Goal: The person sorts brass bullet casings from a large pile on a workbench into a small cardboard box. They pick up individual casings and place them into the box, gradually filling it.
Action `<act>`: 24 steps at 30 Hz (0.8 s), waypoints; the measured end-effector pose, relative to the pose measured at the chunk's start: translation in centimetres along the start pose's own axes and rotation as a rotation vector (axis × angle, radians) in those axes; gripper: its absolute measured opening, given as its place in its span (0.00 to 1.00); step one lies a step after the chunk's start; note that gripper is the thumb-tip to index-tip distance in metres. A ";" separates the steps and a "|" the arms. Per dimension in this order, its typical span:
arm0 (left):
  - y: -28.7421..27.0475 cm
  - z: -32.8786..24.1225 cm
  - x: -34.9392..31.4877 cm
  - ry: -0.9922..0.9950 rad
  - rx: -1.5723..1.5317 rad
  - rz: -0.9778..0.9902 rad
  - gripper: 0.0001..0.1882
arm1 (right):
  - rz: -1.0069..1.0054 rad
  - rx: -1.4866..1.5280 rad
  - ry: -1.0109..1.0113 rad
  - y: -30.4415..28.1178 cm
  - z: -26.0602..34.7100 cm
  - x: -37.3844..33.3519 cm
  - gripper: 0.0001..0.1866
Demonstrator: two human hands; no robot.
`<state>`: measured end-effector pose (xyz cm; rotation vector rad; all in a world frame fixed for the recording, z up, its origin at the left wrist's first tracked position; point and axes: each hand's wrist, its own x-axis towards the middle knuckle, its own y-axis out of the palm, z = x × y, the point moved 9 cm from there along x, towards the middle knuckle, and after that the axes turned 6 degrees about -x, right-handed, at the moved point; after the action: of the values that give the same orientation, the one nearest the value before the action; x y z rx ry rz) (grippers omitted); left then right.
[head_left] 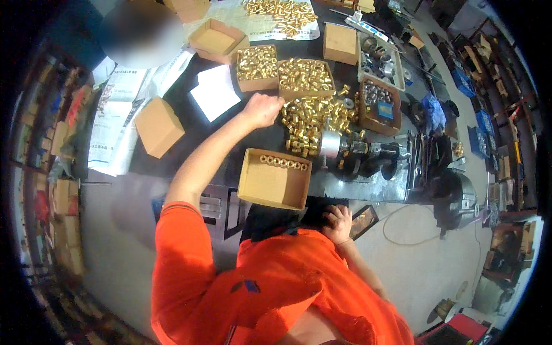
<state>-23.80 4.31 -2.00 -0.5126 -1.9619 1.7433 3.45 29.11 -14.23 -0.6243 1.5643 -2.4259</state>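
My left hand (263, 110) reaches across the black table to the left edge of a heap of brass fittings (316, 122). Its fingers are curled together there; whatever they pinch, if anything, is too small to make out. On my thigh rests my right hand (338, 223), fingers spread a little and nothing in them. In front of me stands an open cardboard box (273, 187), with a single row of several brass rings (284, 163) along its far inner side. Just beyond the left hand are two cardboard boxes full of brass pieces, a left box (257, 87) and a right box (306, 94).
A metal fixture (356, 146) stands right of the heap. Behind it are a box of steel parts (379, 118) and a tray of metal parts (397, 69). White paper (215, 95), a brown carton (160, 127) and newspaper (109, 144) lie left. More brass pieces (287, 17) cover the far end.
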 end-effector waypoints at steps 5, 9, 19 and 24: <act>-0.3 1.8 -0.8 -0.206 -0.129 -0.007 0.13 | -0.023 -0.002 0.023 0.2 -0.2 -0.1 0.19; 0.1 3.4 -1.4 -0.386 -0.208 -0.048 0.14 | -0.029 0.001 0.037 0.2 -0.3 0.0 0.18; -0.9 2.8 -1.6 -0.299 -0.164 -0.201 0.10 | -0.042 0.006 0.022 0.0 -0.4 0.4 0.17; -0.8 2.1 -1.3 -0.174 -0.136 -0.217 0.10 | -0.045 -0.003 0.023 0.1 -0.4 0.3 0.17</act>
<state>-23.89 1.77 -1.56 -0.1875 -2.1776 1.5722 2.97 29.23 -14.38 -0.6412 1.5793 -2.4727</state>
